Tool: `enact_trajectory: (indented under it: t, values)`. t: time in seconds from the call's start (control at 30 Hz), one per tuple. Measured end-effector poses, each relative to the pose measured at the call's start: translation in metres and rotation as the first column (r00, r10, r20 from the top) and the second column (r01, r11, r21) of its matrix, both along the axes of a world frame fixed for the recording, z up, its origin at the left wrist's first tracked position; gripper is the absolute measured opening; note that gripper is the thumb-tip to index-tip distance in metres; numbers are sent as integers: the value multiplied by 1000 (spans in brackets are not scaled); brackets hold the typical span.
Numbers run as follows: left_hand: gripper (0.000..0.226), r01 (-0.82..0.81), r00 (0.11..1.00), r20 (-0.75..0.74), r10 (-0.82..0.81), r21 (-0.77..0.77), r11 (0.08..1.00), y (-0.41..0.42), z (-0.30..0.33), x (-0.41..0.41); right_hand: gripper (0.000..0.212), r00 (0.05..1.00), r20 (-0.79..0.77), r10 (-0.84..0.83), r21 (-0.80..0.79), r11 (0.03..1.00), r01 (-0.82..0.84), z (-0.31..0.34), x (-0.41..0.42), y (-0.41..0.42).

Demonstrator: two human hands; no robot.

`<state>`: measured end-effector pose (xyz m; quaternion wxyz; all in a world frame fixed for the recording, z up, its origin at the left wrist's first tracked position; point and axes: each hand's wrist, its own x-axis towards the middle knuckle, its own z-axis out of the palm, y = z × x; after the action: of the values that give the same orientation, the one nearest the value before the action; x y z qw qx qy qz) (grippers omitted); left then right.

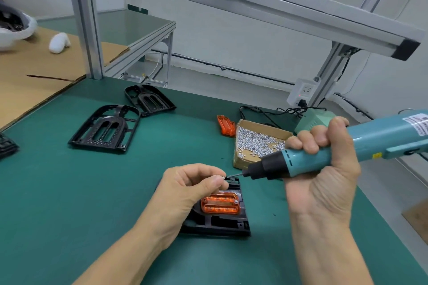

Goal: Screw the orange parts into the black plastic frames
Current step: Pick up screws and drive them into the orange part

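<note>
Work surface: a green mat (pixel 69 192) with a smooth, matte face covers the bench; a flat sheet of brown cardboard (pixel 27 71) lies over its far left corner.
Frame in work: a black plastic frame (pixel 222 222), glossy and ribbed, lies flat on the mat near the person, partly hidden under the left hand.
Orange part: a translucent orange part (pixel 220 203), a rounded rectangle with two long slots, sits seated in that frame; a small silver screw head shows at its right corner.
Left hand: the left hand (pixel 185 190) rests over the frame's left side, thumb and forefinger pinched on a tiny silver screw (pixel 222 177) above the frame's far edge.
Right hand: the right hand (pixel 322 169) is wrapped palm-up round a teal electric screwdriver (pixel 324 155) with a black nose; its thin bit points left, tip just beside the pinched screw.
Screw supply: a shallow cardboard box (pixel 259 141) heaped with small silver screws stands behind the screwdriver.
Spare orange parts: a small stack of orange parts (pixel 225 125) lies just left of the box.
Spare frames: two empty black frames, one nearer (pixel 104 129) and one farther (pixel 149 99), lie well apart from the hands, far left.
Structure: grey aluminium profile posts (pixel 88 30) carry a shelf overhead.
</note>
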<state>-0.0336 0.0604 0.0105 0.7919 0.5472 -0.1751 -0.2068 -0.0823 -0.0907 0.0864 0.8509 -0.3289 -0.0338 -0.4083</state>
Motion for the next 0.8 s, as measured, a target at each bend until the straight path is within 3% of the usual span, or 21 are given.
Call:
enact_trajectory:
  t: [0.5, 0.8]
  values:
    - [26, -12, 999, -38, 9, -69, 998, 0, 1, -1, 13, 1000, 4, 4, -14, 1000, -4, -1, 4, 6]
    - [24, -116, 993, 13, 118, -78, 990, -4, -5, 0, 11, 997, 33, -76, -29, 997, 77, -11, 9, 16]
